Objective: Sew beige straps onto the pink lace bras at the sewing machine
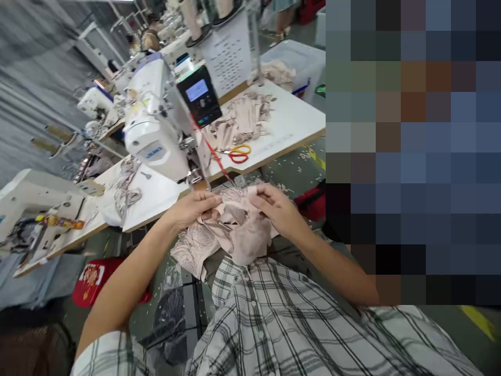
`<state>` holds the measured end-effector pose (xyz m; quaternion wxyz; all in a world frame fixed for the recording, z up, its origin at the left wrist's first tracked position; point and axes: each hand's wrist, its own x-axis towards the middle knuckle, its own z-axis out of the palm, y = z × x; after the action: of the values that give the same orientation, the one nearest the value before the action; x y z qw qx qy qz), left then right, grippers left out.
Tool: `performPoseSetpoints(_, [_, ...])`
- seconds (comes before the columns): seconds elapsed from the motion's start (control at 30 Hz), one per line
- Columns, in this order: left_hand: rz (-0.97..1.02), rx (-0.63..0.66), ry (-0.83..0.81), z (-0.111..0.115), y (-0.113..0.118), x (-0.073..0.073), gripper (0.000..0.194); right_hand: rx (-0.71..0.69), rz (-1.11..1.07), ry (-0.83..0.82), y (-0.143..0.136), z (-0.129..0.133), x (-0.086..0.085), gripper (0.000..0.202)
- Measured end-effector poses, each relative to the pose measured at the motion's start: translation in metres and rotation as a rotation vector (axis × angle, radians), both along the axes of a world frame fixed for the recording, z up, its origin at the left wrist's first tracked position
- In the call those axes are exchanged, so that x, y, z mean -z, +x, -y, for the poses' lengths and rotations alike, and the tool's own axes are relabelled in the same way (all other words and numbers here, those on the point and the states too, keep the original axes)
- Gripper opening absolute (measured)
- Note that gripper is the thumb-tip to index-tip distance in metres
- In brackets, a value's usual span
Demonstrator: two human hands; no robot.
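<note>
Both my hands hold a pale pink fabric garment up in front of my lap, just before the sewing machine. My left hand pinches its left edge between thumb and fingers. Its right edge is gripped by my right hand, thumb against fingers. A lace-patterned part hangs below my left hand over my lap; whether it belongs to the same garment I cannot tell. The white sewing machine stands on the table just beyond my hands, a red strip hanging beside its head.
Scissors with orange and red handles lie on the white table, near a pile of pale pink pieces. A black control panel stands beside the machine. Another machine is at left. A clear plastic bin stands behind.
</note>
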<state>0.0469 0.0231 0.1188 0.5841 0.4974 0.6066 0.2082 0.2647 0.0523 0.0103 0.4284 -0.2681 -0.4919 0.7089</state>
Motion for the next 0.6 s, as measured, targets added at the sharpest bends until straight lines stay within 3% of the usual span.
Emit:
performPoseSetpoints(0.13, [0.091, 0.033, -0.034, -0.023, 0.035, 0.016, 0.047, -0.015, -0.028, 0.118, 0.012, -0.025, -0.008, 0.029])
performPoseSetpoints(0.27, [0.098, 0.070, -0.075, -0.034, 0.056, 0.023, 0.053, -0.075, -0.015, 0.132, 0.018, -0.042, -0.002, 0.028])
performPoseSetpoints(0.6, [0.077, 0.016, -0.121, -0.054, 0.062, 0.039, 0.052, -0.087, -0.129, 0.017, 0.015, -0.060, 0.016, 0.025])
